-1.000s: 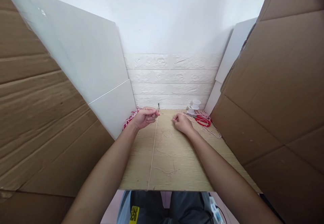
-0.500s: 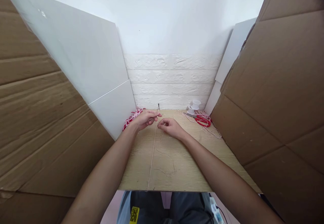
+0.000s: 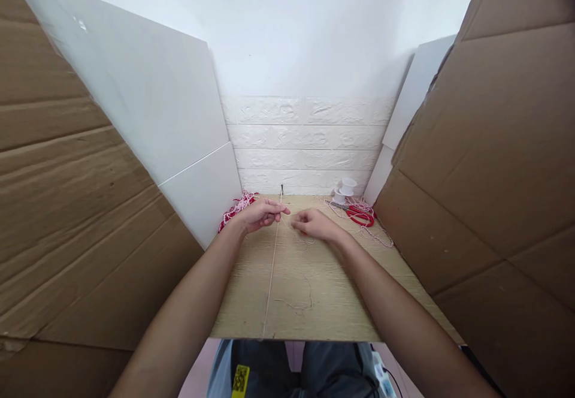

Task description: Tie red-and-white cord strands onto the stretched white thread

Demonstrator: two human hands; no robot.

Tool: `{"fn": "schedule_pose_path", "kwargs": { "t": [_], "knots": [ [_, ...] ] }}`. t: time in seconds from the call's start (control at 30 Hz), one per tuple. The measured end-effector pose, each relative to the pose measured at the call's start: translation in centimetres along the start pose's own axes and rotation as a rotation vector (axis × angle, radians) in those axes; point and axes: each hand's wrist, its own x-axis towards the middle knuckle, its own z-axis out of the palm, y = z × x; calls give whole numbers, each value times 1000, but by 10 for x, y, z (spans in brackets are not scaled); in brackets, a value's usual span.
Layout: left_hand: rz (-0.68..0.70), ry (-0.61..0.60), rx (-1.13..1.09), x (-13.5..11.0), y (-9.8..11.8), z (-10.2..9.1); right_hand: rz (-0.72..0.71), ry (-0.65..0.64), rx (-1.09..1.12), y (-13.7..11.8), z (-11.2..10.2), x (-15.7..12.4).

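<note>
The white wall (image 3: 309, 32) closed off the far side of your workspace, with brown cardboard sheets (image 3: 489, 146) standing to either side and smooth white panels (image 3: 157, 86) beside them. Between these lay your wooden tabletop (image 3: 336, 302), its near edge just above your lap.

Your two hands met near its far middle, slightly apart. Your left hand (image 3: 265, 213) had thumb and forefinger drawn together, with the other fingers loosely curled. Your right hand (image 3: 315, 224) was half closed, its bent fingertips blurred.

Beyond your left wrist sat a red and white bundle (image 3: 233, 211), partly covered. Over on the right were red-handled scissors (image 3: 360, 216) amid pale pink braided cord (image 3: 381, 241), and white spools (image 3: 347, 186) just behind them.

The taut cord (image 3: 270, 278) ran from a small dark fixing (image 3: 282, 189) at the back, down past your left fingertips, to the near table edge. Finest of all, the loose thread (image 3: 311, 296) curved over the wood below your hands. Your left pinch appeared to have hold of it right beside the cord; whether your right fingers gripped it too, I could not tell.

You seemed to be working thread at the cord by hand. The next move, I judged, called for a firm left pinch and slack kept untangled.
</note>
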Motion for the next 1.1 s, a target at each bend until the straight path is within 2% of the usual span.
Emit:
{"fn": "schedule_pose_path", "kwargs": {
  "t": [0.07, 0.1, 0.13, 0.17, 0.23, 0.33, 0.47, 0.77, 0.9, 1.0, 1.1],
  "knots": [
    [-17, -38, 21, -2, 1, 2, -90, 231, 62, -2, 0, 1],
    [-23, -60, 37, -2, 1, 3, -140, 300, 125, -5, 1, 2],
    [-29, -82, 53, -3, 1, 4, -180, 310, 203, -8, 3, 2],
    [-35, -104, 66, -4, 2, 5, -206, 267, 287, -12, 5, 2],
    [-46, -140, 84, -4, 3, 6, -223, 127, 422, -18, 10, 2],
    [-45, -149, 91, -5, 4, 5, -210, 54, 509, -18, 13, 3],
    [-37, -96, 94, -3, 4, -1, -170, 133, 517, -9, 11, 7],
    [-55, 2, 204, -2, 1, 0, -164, 298, 302, 0, 13, 15],
    [0, 123, 211, 1, 0, 0, -158, 434, 160, 5, 13, 16],
    [79, 317, 255, 6, -4, -2, -160, 505, -92, 6, 14, 15],
    [144, 505, 357, 10, -8, -4, -163, 499, -287, 5, 15, 13]
  ]
}}
